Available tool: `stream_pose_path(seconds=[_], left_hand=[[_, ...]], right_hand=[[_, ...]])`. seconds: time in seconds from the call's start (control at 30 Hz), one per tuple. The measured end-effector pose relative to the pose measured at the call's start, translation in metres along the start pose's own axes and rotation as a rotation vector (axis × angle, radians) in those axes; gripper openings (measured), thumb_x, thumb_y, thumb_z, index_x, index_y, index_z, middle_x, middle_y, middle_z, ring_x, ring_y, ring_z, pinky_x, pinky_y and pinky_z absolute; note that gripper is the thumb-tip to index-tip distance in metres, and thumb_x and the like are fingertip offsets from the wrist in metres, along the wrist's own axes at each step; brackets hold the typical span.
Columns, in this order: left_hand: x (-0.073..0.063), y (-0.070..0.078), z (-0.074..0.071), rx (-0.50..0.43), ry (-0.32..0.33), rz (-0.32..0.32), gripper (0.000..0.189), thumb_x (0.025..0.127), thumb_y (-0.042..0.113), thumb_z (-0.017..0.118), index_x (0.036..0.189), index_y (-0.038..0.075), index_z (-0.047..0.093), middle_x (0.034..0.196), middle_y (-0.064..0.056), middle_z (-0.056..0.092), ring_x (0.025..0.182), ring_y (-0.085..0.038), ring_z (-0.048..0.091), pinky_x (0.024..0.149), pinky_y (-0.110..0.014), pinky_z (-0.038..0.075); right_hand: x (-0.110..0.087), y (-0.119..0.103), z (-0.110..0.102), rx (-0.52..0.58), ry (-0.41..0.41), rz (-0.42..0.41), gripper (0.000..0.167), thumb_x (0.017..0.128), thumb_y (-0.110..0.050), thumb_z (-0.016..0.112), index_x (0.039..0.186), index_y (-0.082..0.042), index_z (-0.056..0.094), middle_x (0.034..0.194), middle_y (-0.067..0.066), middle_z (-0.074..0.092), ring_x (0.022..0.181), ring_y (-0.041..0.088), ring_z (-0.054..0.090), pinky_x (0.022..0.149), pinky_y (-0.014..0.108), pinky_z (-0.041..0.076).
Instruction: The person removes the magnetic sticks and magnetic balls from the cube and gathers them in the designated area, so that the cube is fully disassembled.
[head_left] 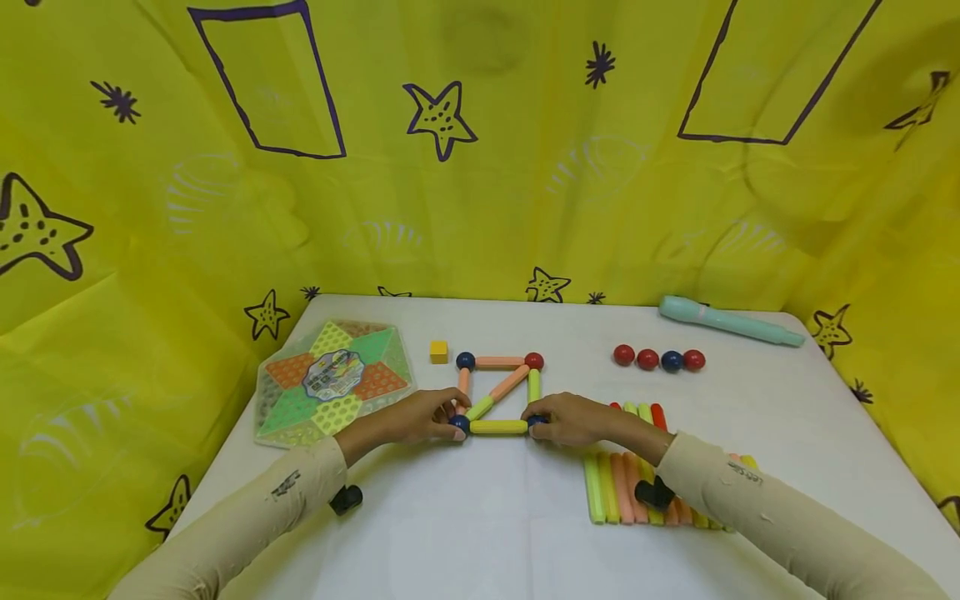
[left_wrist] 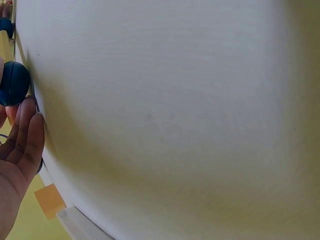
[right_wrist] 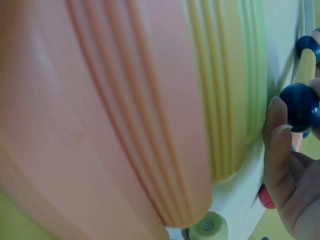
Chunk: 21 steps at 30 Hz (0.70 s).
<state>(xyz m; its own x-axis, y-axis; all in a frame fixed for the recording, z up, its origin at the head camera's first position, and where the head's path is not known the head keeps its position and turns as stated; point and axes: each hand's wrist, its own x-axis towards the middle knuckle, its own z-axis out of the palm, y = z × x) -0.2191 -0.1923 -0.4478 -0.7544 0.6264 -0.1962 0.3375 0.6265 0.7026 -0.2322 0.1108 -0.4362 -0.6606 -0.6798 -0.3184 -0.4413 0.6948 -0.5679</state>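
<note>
On the table lies a flat square of magnetic-looking rods and balls. My left hand (head_left: 427, 414) pinches the dark blue ball (head_left: 460, 424) at its near left corner. At the near right corner, my right hand (head_left: 570, 417) holds another blue ball (right_wrist: 300, 107) between thumb and fingers. A yellow rod (head_left: 498, 427) spans these two balls. The far side is an orange rod (head_left: 500, 362) between a blue ball (head_left: 465, 361) and a red ball (head_left: 533, 361). A lime rod (head_left: 534, 386) forms the right side, and an orange-and-lime diagonal (head_left: 498, 392) crosses the middle.
Spare rods (head_left: 626, 487) lie in rows beneath the right forearm, with more behind them. Several balls (head_left: 648, 359) line up at the back right, near a pale green tube (head_left: 731, 321). A yellow cube (head_left: 438, 352) and a hexagonal game board (head_left: 360, 408) sit left.
</note>
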Motion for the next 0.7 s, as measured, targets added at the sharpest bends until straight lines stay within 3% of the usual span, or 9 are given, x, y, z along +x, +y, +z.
stream_pose_path(seconds=[0.17,0.3,0.5,0.7], left_hand=[[0.0009,-0.0015,0.0009,0.007,-0.005,0.001,0.042,0.093,0.026,0.074,0.128,0.011,0.058,0.107,-0.006,0.067,0.094,-0.012,0.063,0.085,-0.029,0.052],[0.0017,-0.002,0.001,0.006,-0.007,-0.007,0.042,0.093,0.025,0.075,0.129,0.011,0.057,0.107,-0.005,0.067,0.094,-0.012,0.063,0.086,-0.029,0.052],[0.0022,-0.0026,0.0008,0.011,-0.009,-0.008,0.044,0.093,0.027,0.075,0.13,0.011,0.057,0.106,-0.004,0.066,0.094,-0.011,0.062,0.085,-0.029,0.052],[0.0017,-0.0027,0.0008,0.013,-0.01,-0.012,0.043,0.093,0.027,0.074,0.129,0.011,0.057,0.108,-0.005,0.066,0.094,-0.012,0.062,0.084,-0.029,0.051]], right_hand=[[0.0031,0.0011,0.0048,0.004,0.004,0.021,0.015,0.096,-0.023,0.064,0.11,-0.02,0.067,0.1,-0.002,0.06,0.093,0.018,0.052,0.08,0.035,0.045],[0.0035,-0.0006,0.0055,0.022,0.014,-0.011,0.01,0.092,-0.021,0.067,0.101,-0.019,0.064,0.091,-0.003,0.058,0.086,0.017,0.051,0.072,0.029,0.043],[0.0028,-0.0014,0.0035,0.04,0.023,-0.081,0.004,0.094,-0.019,0.066,0.097,-0.017,0.066,0.086,-0.005,0.059,0.079,0.013,0.051,0.068,0.025,0.043],[0.0007,-0.0011,0.0028,0.069,0.032,-0.042,0.007,0.095,-0.021,0.068,0.101,-0.017,0.07,0.094,-0.003,0.063,0.086,0.015,0.053,0.072,0.026,0.047]])
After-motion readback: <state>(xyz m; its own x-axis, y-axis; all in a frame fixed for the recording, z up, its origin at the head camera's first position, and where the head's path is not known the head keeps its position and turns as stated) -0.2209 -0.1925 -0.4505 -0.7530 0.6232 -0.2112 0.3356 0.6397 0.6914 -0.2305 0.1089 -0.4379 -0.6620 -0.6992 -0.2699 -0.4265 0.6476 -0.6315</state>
